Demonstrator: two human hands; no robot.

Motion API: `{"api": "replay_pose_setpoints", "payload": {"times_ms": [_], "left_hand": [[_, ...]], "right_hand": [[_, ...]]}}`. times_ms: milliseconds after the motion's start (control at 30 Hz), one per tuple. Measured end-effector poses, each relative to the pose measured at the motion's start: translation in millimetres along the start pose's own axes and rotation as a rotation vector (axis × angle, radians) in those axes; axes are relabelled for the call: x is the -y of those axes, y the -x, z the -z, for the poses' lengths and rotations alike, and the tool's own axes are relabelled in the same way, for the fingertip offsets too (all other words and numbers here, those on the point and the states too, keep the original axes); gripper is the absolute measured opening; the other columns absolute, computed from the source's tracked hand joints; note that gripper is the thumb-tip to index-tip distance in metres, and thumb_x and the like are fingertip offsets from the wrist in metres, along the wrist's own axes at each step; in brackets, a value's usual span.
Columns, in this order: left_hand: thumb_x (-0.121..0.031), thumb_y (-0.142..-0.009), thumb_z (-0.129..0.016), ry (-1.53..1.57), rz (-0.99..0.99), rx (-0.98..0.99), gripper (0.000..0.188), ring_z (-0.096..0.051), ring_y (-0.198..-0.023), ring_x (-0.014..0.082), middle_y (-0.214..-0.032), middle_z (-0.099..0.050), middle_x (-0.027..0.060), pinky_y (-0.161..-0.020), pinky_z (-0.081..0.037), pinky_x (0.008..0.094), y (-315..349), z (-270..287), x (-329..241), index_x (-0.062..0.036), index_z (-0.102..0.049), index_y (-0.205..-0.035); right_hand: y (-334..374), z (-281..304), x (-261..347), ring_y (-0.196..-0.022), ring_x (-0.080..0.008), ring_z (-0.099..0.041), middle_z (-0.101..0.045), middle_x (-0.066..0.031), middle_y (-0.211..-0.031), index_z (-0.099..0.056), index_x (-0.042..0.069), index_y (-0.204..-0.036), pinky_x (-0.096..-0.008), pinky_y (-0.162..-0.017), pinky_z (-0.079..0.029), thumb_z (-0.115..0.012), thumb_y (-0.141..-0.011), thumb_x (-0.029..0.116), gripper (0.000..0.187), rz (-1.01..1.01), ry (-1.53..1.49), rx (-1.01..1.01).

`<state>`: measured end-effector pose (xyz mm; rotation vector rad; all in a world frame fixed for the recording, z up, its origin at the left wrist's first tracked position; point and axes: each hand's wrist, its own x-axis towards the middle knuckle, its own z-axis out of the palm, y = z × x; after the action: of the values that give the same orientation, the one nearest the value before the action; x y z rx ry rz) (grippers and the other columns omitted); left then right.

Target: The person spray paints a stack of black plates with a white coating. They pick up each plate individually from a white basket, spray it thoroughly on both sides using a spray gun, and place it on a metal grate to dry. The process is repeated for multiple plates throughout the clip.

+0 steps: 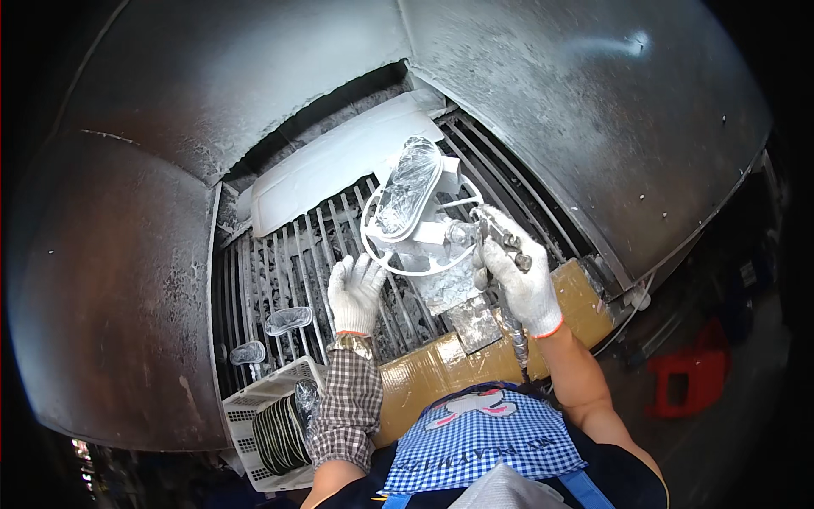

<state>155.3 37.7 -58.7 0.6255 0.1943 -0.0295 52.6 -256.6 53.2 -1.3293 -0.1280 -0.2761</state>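
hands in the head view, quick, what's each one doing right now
Left hand: open, gloved fingers spread, resting on the white ring stand.
Right hand: closed around the spray gun, aimed at the oval part.

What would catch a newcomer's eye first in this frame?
Dead centre, a clear oval piece sits on a white wire stand inside a paint-crusted metal booth. The gloved right hand aims a spray gun at it; the gloved left hand touches the stand's rim.

Glossy clear plastic piece, paint-crusted metal grille, white knit gloves.
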Motion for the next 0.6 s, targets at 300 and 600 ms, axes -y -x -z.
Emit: {"api": "replay_pose_setpoints", "payload": {"times_ms": [300,600], "left_hand": [[-0.043,-0.107,-0.059,-0.092,-0.037,-0.054,0.05,-0.065,-0.121,0.04,-0.132,-0.064,0.0237,-0.094,-0.058,0.0485,-35,12,-6,-0.0014,-0.054,-0.133],[-0.023,-0.102,-0.061,-0.067,0.133,-0.123,0.016,-0.065,-0.112,0.035,-0.118,-0.068,0.0186,-0.093,-0.057,0.0474,28,-5,48,-0.0072,-0.062,-0.105]], "right_hand": [[-14,8,-6,-0.075,-0.0041,-0.061,-0.07,-0.0023,-0.097,-0.054,-0.006,-0.151,-0.0215,-0.063,-0.052,-0.066,-0.107,0.012,0.049,0.079,-0.083,-0.149],[3,3,11,-0.072,-0.0029,-0.056,-0.07,-0.0019,-0.102,-0.047,-0.006,-0.156,-0.019,-0.065,-0.048,-0.063,-0.106,0.006,0.054,0.094,0.055,-0.194]]}}
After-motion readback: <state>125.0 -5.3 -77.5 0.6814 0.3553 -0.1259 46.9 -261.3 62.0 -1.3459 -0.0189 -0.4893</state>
